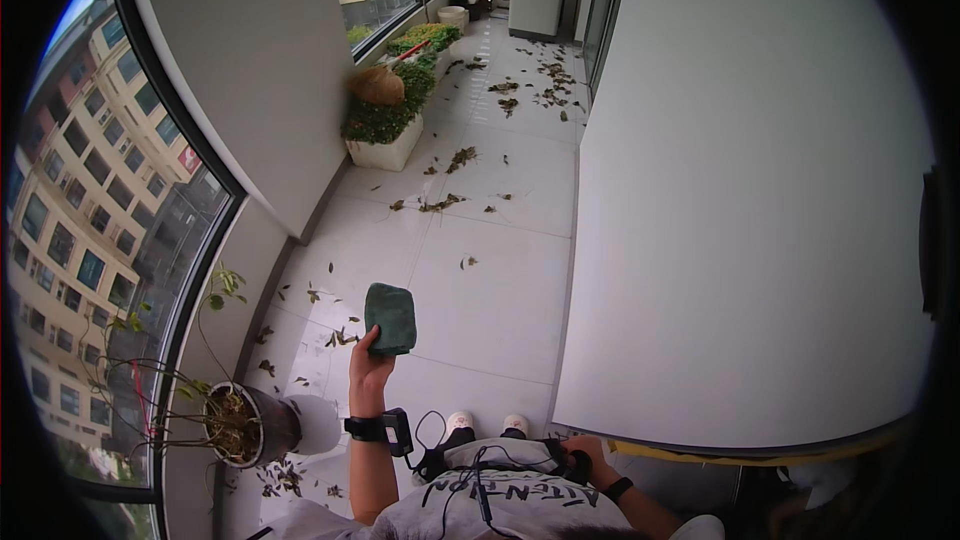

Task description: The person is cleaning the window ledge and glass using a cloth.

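Observation:
My left hand (pixel 371 364) is raised in front of me, its fingers and thumb closed on the lower edge of a folded dark green cloth (pixel 390 319). My right hand (pixel 589 457) is down by my waist, against a dark strap or bag; whether it grips anything there cannot be told. Dry leaves (pixel 442 204) lie scattered in small clumps over the pale tiled floor (pixel 495 292). A broom with a red handle (pixel 379 84) rests on top of the green plants in a white planter (pixel 386 146).
At the left, a potted plant (pixel 251 427) with long thin stems stands by the window. A white wall or panel (pixel 712 202) borders the floor on the right. A washing machine (pixel 537 0) and a white bucket (pixel 453 18) stand at the far end.

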`<state>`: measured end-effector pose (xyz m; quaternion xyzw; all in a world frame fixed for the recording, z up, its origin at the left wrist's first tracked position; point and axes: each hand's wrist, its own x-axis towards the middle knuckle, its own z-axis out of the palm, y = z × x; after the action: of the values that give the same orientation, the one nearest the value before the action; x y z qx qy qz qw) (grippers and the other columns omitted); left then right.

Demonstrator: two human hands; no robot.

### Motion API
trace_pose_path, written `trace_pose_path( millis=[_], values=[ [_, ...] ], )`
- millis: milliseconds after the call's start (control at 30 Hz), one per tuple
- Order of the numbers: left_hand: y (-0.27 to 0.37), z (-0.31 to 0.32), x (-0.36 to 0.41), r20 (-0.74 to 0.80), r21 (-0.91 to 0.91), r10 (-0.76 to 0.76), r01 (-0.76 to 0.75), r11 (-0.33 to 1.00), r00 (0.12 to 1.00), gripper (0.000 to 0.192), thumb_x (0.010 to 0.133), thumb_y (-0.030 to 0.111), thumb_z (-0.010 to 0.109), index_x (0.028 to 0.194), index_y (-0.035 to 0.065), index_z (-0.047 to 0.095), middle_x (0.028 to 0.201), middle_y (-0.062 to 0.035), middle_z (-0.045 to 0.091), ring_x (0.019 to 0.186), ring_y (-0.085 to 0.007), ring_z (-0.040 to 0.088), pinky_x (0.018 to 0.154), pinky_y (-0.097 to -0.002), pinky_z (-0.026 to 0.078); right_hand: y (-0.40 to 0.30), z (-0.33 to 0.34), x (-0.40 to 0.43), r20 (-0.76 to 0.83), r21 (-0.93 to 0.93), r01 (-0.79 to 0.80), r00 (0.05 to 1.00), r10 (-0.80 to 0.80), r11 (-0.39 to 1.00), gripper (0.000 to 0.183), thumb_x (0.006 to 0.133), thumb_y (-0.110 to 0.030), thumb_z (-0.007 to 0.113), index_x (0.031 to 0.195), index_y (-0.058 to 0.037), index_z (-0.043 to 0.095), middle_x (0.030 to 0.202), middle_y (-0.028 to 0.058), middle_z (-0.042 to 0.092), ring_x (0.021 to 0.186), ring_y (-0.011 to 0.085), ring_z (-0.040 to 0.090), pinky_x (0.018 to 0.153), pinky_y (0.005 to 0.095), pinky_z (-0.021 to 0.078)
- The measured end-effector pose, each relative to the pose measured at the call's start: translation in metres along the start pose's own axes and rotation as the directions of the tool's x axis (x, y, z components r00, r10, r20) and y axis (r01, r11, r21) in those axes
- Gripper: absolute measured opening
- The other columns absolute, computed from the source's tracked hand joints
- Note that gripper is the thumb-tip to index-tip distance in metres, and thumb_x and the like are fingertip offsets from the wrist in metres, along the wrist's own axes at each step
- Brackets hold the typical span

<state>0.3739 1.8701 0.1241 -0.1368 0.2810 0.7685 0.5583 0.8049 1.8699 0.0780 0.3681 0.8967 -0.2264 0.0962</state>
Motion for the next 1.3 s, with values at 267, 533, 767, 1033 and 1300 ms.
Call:
trace_pose_path(
  millis=[267,533,767,1033,1300],
  values=[
    [0.007,0.010,-0.010,-0.007,0.042,0.020,-0.019,0.999,1.000,0.030,0.083,0.005,0.050,0.113,0.0013,0.048,0.114,-0.0117,0.053,0.105,-0.0252,0.051,0.093,-0.0399,0.040,0.004,0.026,0.014,-0.060,0.491,0.154,0.988,-0.143,0.858,0.026,0.073,-0.025,0.048,0.093,-0.0090,0.053,0.089,0.0127,0.058,0.082,0.0342,0.055,0.068,0.0395,0.0440],
    [0.014,0.006,-0.013,0.017,-0.018,-0.013,0.013,1.000,1.000,0.030,0.083,0.005,0.051,0.112,0.0001,0.047,0.111,-0.0129,0.054,0.105,-0.0257,0.051,0.093,-0.0391,0.040,0.003,0.059,0.025,0.081,0.097,-0.147,0.987,0.139,0.984,0.019,0.082,-0.027,0.042,0.087,-0.0110,0.051,0.073,0.0129,0.060,0.069,0.0322,0.060,0.055,0.0448,0.0444],
    [0.018,-0.002,-0.009,0.008,0.025,-0.046,0.046,0.999,0.999,0.031,0.082,0.005,0.052,0.112,0.0003,0.047,0.111,-0.0127,0.054,0.105,-0.0259,0.051,0.094,-0.0394,0.039,0.020,0.132,0.038,0.141,0.056,-0.256,0.959,0.246,0.965,0.018,0.083,-0.024,0.042,0.091,-0.0097,0.049,0.074,0.0155,0.061,0.072,0.0339,0.061,0.059,0.0463,0.0452],
    [0.020,-0.010,-0.012,0.087,0.067,-0.113,0.108,0.992,0.990,0.032,0.082,0.004,0.051,0.114,0.0006,0.047,0.112,-0.0126,0.054,0.106,-0.0264,0.050,0.094,-0.0411,0.038,0.008,0.191,0.047,-0.005,0.065,-0.204,0.979,0.205,0.977,0.015,0.081,-0.020,0.044,0.090,-0.0091,0.048,0.069,0.0139,0.061,0.065,0.0338,0.061,0.054,0.0465,0.0440],
    [0.027,-0.016,-0.010,0.036,0.076,-0.107,0.104,0.992,0.994,0.032,0.082,0.004,0.051,0.113,0.0015,0.047,0.111,-0.0125,0.054,0.104,-0.0257,0.051,0.093,-0.0404,0.040,-0.004,0.207,0.056,-0.034,0.175,-0.324,0.942,0.335,0.930,0.014,0.080,-0.017,0.046,0.090,-0.0075,0.049,0.067,0.0134,0.061,0.061,0.0319,0.061,0.054,0.0451,0.0438]
  ],
)
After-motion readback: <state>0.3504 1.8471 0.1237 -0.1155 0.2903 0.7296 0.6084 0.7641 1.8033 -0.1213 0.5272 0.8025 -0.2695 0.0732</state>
